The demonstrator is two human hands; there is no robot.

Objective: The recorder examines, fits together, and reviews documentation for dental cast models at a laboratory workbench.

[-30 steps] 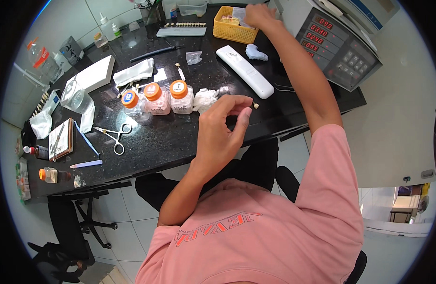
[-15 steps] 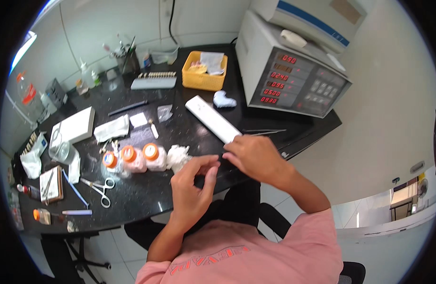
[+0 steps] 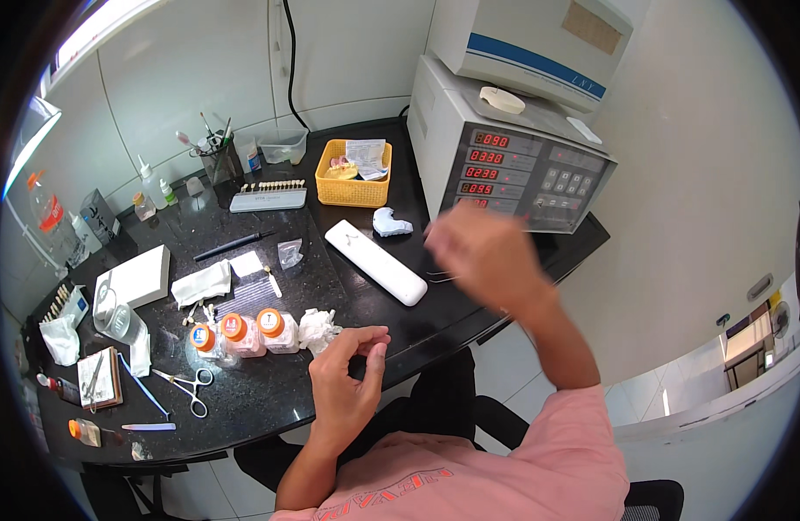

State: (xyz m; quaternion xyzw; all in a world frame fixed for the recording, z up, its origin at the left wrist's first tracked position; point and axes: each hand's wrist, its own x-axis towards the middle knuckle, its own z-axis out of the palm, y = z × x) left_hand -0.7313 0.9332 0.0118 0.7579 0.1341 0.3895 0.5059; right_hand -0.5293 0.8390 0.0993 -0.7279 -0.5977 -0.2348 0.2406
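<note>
Just beyond the desk's front edge, my left hand (image 3: 343, 382) is closed in a pinch, thumb and forefinger brought together. Whatever may be between its fingertips is too small to make out. Close by it lie a crumpled white tissue (image 3: 317, 330) and a row of orange-capped jars (image 3: 278, 332). My right hand (image 3: 491, 260) is smeared by motion, raised in front of the furnace's control panel, so its fingers and anything in them cannot be read. To its left a long white case (image 3: 378, 263) rests on the desk, with a pale blue dental model (image 3: 391, 223) behind it.
A grey furnace (image 3: 504, 156) with red digital readouts stands at the back right. A yellow basket (image 3: 354, 193) holds dental models and paper. Shade guide (image 3: 268, 200), scissor-like forceps (image 3: 191, 386), glass cup (image 3: 120, 323) and white box (image 3: 132, 280) spread across the black desk.
My right hand has left the white case's near end and moved up and right toward the furnace. My left hand keeps its pinch. The view has shifted, and the panel's readouts differ.
</note>
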